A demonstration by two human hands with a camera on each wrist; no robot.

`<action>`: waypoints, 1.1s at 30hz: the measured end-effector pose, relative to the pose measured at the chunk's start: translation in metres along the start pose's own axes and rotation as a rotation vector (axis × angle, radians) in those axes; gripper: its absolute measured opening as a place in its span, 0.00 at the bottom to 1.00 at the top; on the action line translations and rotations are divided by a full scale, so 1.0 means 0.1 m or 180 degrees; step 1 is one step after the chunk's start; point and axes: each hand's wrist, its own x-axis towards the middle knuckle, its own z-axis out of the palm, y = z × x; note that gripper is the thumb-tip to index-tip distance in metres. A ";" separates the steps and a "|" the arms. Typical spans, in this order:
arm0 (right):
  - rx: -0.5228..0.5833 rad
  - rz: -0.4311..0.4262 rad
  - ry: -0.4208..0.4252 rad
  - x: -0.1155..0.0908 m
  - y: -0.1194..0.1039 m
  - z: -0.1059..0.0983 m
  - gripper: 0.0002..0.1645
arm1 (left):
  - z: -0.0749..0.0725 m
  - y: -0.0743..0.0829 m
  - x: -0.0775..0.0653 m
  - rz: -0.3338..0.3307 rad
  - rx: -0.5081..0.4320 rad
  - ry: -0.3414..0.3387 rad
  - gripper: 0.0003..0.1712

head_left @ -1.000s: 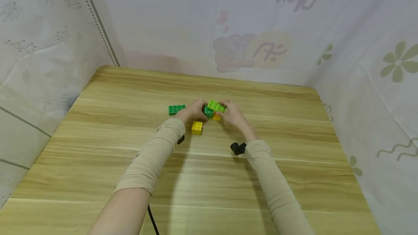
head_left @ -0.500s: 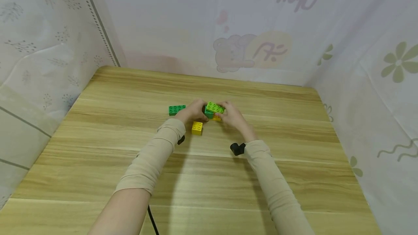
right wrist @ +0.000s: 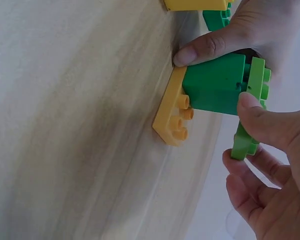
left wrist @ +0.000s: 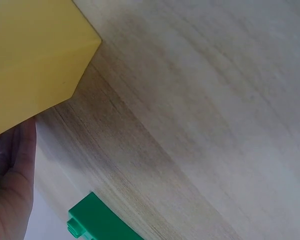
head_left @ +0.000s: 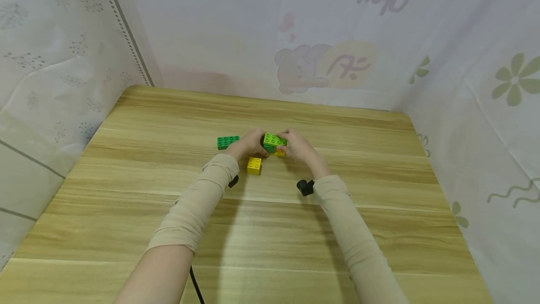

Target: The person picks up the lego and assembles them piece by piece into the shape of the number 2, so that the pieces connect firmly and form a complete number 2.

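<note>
My left hand (head_left: pixel 251 143) grips a dark green block (right wrist: pixel 215 82) that stands on a thin orange plate (right wrist: pixel 167 117) on the table. In the right wrist view its thumb (right wrist: pixel 210 47) lies along the block, with the tip at the orange plate. My right hand (head_left: pixel 298 146) pinches a lime green plate (right wrist: pixel 257 75) between thumb and fingers. That plate lies over the green block's studs, slightly tilted, with one end sticking out past the block toward the right hand. Orange studs show beside the block.
A loose yellow brick (head_left: pixel 254 167) lies on the wooden table (head_left: pixel 270 229) just in front of the left hand. To that hand's left sits a long dark green brick (head_left: pixel 228 142). Printed cloth (head_left: pixel 236 36) hangs behind the table.
The lime green plate has moved left and down over the dark green block, turning into line with it. My right hand has shifted slightly left; the left hand stays put.
</note>
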 end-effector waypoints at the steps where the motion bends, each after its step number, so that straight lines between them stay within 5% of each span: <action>1: -0.0021 -0.0033 -0.0018 0.01 0.00 -0.01 0.26 | 0.00 0.00 0.00 -0.0006 0.0003 -0.0004 0.26; 33: -0.0461 -0.0223 -0.0638 0.12 -0.09 -0.23 0.17 | -0.01 0.00 0.02 0.0087 0.0111 0.0027 0.23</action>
